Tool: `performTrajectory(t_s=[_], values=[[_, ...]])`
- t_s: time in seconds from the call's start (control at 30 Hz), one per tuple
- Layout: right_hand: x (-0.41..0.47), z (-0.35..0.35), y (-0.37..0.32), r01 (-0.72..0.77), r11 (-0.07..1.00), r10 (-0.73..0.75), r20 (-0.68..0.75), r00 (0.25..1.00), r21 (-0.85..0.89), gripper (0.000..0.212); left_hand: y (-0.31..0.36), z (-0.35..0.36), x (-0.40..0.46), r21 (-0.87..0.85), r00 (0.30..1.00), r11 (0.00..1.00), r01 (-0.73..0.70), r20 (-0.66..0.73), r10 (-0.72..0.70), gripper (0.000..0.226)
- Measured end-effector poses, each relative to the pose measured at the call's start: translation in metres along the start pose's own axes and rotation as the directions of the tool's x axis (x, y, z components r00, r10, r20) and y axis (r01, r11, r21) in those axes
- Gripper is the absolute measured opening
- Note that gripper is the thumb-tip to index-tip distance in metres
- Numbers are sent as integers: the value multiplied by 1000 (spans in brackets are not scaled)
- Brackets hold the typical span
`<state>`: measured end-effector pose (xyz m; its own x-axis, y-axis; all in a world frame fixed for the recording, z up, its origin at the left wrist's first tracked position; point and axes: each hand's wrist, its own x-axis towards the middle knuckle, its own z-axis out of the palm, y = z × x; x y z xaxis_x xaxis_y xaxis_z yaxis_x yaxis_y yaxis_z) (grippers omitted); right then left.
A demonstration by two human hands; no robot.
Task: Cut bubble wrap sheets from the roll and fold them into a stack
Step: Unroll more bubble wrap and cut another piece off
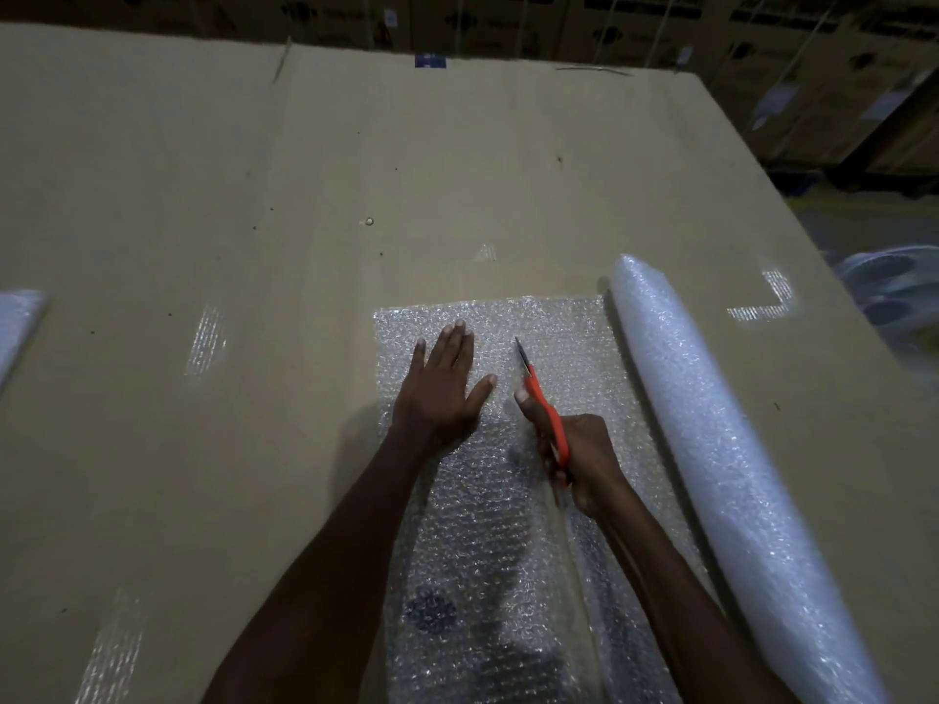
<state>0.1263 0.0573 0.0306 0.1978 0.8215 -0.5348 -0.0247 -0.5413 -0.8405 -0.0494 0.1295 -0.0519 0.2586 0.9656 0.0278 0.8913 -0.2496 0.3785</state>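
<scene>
A roll of bubble wrap lies on the right of a cardboard-covered table, with a sheet of bubble wrap unrolled to its left. My left hand presses flat on the sheet, fingers spread and straight. My right hand grips orange-handled scissors, whose blades point away from me across the sheet. A cut line runs through the wrap from the near edge up to the scissors.
Some bubble wrap lies at the table's left edge. Strips of clear tape shine on the cardboard. Stacked cardboard boxes stand beyond the far edge. A fan-like object sits off the right side.
</scene>
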Motion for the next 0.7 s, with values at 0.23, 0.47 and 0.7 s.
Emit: performTrajectory(t_s=[0.23,0.47,0.7], values=[[6,1,0,-6,1000,6,10,1000,4,53,1,0,0,-3,1000,1000,10,-4,-10,74],[16,2,1,29,999,-28,17,999,-15,54,1,-1,-1,-6,1000,1000,9,-9,-9,73],[22,5,-6,21,1000,-21,17,1000,-19,58,1,-1,-2,-2,1000,1000,11,-16,-11,74]])
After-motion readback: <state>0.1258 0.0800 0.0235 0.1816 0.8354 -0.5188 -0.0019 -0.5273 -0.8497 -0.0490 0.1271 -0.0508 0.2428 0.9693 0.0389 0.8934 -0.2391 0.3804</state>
